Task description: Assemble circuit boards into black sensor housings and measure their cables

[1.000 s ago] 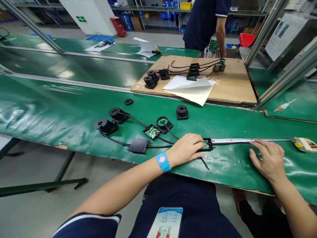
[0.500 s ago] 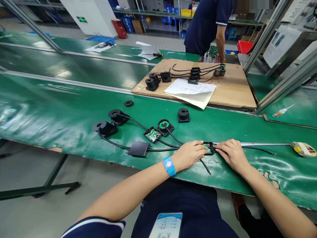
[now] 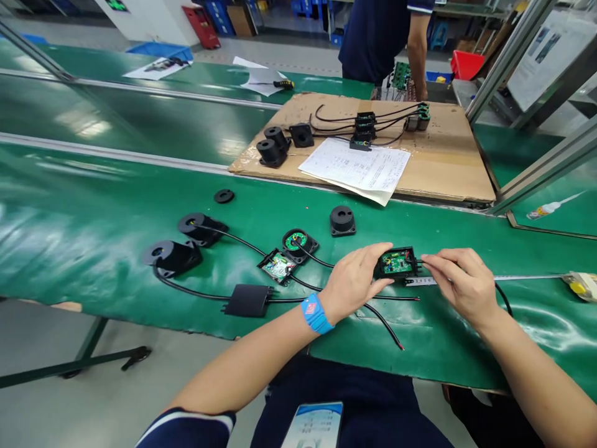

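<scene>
My left hand (image 3: 352,279), with a blue wristband (image 3: 316,313), grips a small open black box by its left end. A green circuit board (image 3: 396,263) sits inside that box, facing up. At the box's right end the fingers of my right hand (image 3: 464,283) pinch the black cable (image 3: 504,300), which emerges beyond the hand and curves down. Just below the box lies the extended blade of a tape measure (image 3: 581,285). Two cable ends with red tips (image 3: 400,345) reach out from beneath my left forearm and hand.
To the left lie black round housings (image 3: 172,256), a closed black box (image 3: 248,300), another open board box (image 3: 277,266) and a housing with a round board (image 3: 296,241). Cardboard (image 3: 443,162) behind bears papers (image 3: 357,165) and more parts. A co-worker (image 3: 380,43) stands across the bench.
The box with the circuit board has been raised off the bench beside the tape blade and tilted towards me. My right hand has shifted slightly right, and its cable now bends downward.
</scene>
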Available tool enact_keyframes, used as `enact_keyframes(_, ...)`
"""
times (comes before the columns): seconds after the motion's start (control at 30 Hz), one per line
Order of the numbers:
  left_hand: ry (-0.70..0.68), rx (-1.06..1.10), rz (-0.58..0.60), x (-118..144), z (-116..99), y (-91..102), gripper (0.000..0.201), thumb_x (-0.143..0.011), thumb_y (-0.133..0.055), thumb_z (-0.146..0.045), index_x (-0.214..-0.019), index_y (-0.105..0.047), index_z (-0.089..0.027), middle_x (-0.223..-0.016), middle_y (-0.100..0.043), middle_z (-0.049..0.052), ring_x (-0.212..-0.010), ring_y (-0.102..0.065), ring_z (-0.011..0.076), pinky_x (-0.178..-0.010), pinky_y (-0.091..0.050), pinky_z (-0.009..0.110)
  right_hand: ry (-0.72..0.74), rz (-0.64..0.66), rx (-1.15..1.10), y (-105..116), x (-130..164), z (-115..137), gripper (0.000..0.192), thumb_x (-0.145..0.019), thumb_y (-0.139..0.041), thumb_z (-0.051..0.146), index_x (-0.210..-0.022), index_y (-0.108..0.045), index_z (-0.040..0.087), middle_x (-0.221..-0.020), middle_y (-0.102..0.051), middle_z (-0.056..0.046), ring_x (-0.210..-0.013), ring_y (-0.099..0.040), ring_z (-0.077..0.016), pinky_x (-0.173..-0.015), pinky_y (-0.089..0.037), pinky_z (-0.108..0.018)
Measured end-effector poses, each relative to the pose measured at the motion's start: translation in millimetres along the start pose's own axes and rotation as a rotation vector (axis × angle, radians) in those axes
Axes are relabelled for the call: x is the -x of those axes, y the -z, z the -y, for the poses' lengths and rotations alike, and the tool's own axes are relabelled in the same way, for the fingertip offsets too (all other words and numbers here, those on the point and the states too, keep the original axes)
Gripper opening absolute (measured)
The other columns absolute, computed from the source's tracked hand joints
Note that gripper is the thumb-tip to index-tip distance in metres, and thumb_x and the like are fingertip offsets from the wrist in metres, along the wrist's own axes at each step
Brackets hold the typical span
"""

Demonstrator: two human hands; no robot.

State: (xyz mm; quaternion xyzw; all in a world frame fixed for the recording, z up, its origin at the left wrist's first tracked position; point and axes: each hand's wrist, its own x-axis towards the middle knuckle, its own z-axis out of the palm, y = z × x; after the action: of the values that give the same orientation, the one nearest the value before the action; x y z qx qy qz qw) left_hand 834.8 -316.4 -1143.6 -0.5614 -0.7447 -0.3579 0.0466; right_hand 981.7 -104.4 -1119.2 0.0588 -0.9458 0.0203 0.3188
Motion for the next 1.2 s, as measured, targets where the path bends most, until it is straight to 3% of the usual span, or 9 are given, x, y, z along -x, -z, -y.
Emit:
enact_keyframes(0.17, 0.052, -0.190, 0.193, -14.0, 5.7, 5.9, 0.073, -0.083, -0.080, -0.032, -0.142, -0.041, -0.017, -0.145, -0.055, 0.016, -0.130, -0.054, 0.0329, -0.104, -0.048, 0.049, -0.119, 0.288, 0.090, -25.6, 10.2, -25.6, 0.022, -0.094, -0.064, 0.026, -0.115, -0.068, 0.022, -0.105, -0.070, -0.006, -0.093, -0.063, -0.0238, -0.076, -0.047, -0.038)
enact_keyframes(0.3, 0.136, -0.159, 0.235, -13.5, 15.2, 10.6, 0.056, -0.087, -0.075, -0.039, -0.132, -0.050, -0.018, -0.143, -0.057, 0.015, -0.131, -0.055, 0.0310, -0.107, -0.046, 0.048, -0.226, 0.283, -0.055, -29.7, 6.4, -24.4, 0.026, -0.098, -0.057, 0.030, -0.123, -0.063, 0.024, -0.114, -0.069, -0.005, -0.104, -0.063, -0.0234, -0.086, -0.048, -0.041)
enact_keyframes(0.37, 0.147, -0.145, 0.259, -16.8, 18.2, 7.4, 0.060, -0.085, -0.076, -0.041, -0.133, -0.048, -0.018, -0.144, -0.056, 0.015, -0.131, -0.054, 0.0311, -0.108, -0.046, 0.048, -0.221, 0.301, -0.141, -30.1, -7.1, -19.7, 0.031, -0.097, -0.060, 0.036, -0.125, -0.061, 0.025, -0.121, -0.067, -0.006, -0.112, -0.061, -0.0240, -0.094, -0.048, -0.044)
enact_keyframes(0.5, 0.150, -0.146, 0.312, -29.6, 19.8, -6.9, 0.061, -0.085, -0.078, -0.038, -0.132, -0.045, -0.018, -0.138, -0.060, 0.015, -0.127, -0.059, 0.0309, -0.104, -0.049, 0.046, -0.154, 0.514, -0.326, -41.7, -36.4, -19.1, 0.051, -0.089, -0.070, 0.039, -0.135, -0.053, 0.023, -0.141, -0.057, -0.010, -0.130, -0.052, -0.0274, -0.107, -0.045, -0.048)
enact_keyframes(0.6, 0.172, -0.134, 0.326, -34.5, 22.8, -13.0, 0.051, -0.087, -0.076, -0.030, -0.126, -0.045, -0.019, -0.121, -0.069, 0.011, -0.111, -0.067, 0.0291, -0.093, -0.054, 0.044, -0.108, 0.614, -0.454, -52.5, -42.3, -26.1, 0.042, -0.089, -0.071, 0.035, -0.125, -0.057, 0.020, -0.134, -0.061, -0.011, -0.124, -0.056, -0.0257, -0.103, -0.050, -0.044)
enact_keyframes(0.83, 0.059, -0.103, 0.321, -26.3, 34.8, -9.8, 0.058, -0.084, -0.079, -0.027, -0.129, -0.043, -0.018, -0.125, -0.069, 0.011, -0.106, -0.069, 0.0283, -0.089, -0.054, 0.042, 0.031, 0.471, -0.453, -68.3, -21.2, -30.0, 0.042, -0.093, -0.064, 0.040, -0.130, -0.060, 0.020, -0.122, -0.063, -0.012, -0.103, -0.061, -0.0231, -0.088, -0.057, -0.041)
enact_keyframes(0.97, -0.024, -0.246, 0.242, -19.1, 29.9, -10.4, 0.034, -0.093, -0.069, -0.025, -0.124, -0.055, -0.019, -0.132, -0.065, 0.011, -0.116, -0.063, 0.0287, -0.094, -0.049, 0.043, 0.074, 0.438, -0.444, -76.6, -21.4, -28.7, 0.037, -0.092, -0.063, 0.040, -0.119, -0.065, 0.014, -0.107, -0.066, -0.012, -0.093, -0.061, -0.0229, -0.078, -0.058, -0.038)
enact_keyframes(1.07, -0.072, -0.401, 0.191, -15.7, 17.8, -7.5, 0.024, -0.097, -0.062, -0.024, -0.121, -0.063, -0.018, -0.118, -0.070, 0.009, -0.106, -0.062, 0.0266, -0.089, -0.046, 0.042, 0.090, 0.418, -0.431, -79.1, -24.7, -28.2, 0.032, -0.092, -0.063, 0.038, -0.111, -0.067, 0.012, -0.097, -0.065, -0.012, -0.088, -0.060, -0.0225, -0.073, -0.058, -0.037)
enact_keyframes(1.2, -0.071, -0.582, 0.269, -14.2, -0.5, -4.0, 0.038, -0.093, -0.067, -0.024, -0.129, -0.063, -0.012, -0.090, -0.067, 0.005, -0.079, -0.056, 0.0231, -0.070, -0.040, 0.041, 0.076, 0.435, -0.439, -79.0, -26.4, -27.2, 0.026, -0.090, -0.065, 0.034, -0.105, -0.068, 0.012, -0.094, -0.064, -0.011, -0.087, -0.058, -0.0223, -0.071, -0.057, -0.036)
